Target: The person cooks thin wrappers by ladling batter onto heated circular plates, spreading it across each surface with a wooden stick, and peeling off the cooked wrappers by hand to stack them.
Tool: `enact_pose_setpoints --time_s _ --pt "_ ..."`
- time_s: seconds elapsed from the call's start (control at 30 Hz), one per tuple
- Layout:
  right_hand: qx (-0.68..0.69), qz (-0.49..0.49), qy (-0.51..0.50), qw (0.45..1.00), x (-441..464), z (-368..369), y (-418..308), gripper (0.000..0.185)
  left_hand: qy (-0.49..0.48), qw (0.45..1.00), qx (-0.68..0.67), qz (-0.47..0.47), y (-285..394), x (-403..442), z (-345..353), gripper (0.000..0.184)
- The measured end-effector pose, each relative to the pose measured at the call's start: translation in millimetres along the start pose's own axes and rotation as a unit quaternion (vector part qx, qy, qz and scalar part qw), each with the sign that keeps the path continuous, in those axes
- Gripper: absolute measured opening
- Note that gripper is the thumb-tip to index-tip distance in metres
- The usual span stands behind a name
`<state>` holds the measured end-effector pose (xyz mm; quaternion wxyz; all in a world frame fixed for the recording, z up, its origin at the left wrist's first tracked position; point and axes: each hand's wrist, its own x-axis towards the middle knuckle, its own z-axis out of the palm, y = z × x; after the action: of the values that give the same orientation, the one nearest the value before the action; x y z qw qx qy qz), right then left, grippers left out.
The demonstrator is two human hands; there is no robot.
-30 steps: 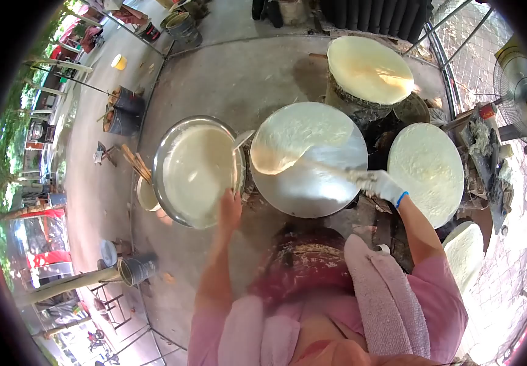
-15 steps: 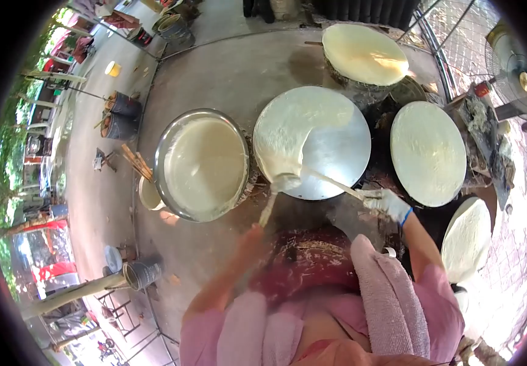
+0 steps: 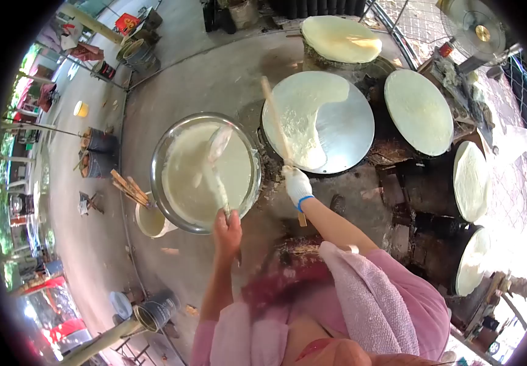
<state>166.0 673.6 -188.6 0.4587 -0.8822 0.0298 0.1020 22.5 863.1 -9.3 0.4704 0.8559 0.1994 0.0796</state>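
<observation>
Bare, my left hand (image 3: 227, 232) is closed round the handle of a batter-coated ladle (image 3: 217, 183), whose head is over the pale batter (image 3: 187, 171) in a wide steel basin (image 3: 158, 192). My right hand (image 3: 298, 185), in a white glove with a blue cuff, grips a long wooden spreader stick (image 3: 276, 119). The stick slants across the left edge of a round metal griddle (image 3: 350, 135). A curved layer of wet batter (image 3: 297, 113) covers the griddle's left and upper part, leaving bare metal at the lower right.
Several other rounds of pale batter lie behind and to the right, such as one round (image 3: 419, 113) beside the griddle. A white bucket (image 3: 152, 222) with wooden sticks (image 3: 130, 188) stands left of the basin. A fan (image 3: 480, 30) is at the upper right.
My left hand has moved the ladle from the griddle's lower edge left over the basin. My right hand has come left, and its stick now points up along the griddle's left side.
</observation>
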Motion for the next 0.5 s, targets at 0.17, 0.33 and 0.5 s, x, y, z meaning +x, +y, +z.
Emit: enact_pose_setpoints --time_s 0.17,0.33,0.5 --pt "0.120 0.231 0.081 0.962 -41.0 -77.8 18.4 0.035 0.033 0.999 0.017 -0.024 -34.7 -31.7 -19.8 0.021" --pt "0.154 0.208 0.033 0.965 -51.1 -98.1 19.7 0.041 0.041 0.997 -0.036 -0.051 -13.3 -52.8 -15.1 0.021" --pt "-0.155 0.166 0.016 0.974 -65.6 -161.0 8.3 0.049 0.038 0.980 -0.105 -0.162 -0.9 -58.6 4.2 0.021"
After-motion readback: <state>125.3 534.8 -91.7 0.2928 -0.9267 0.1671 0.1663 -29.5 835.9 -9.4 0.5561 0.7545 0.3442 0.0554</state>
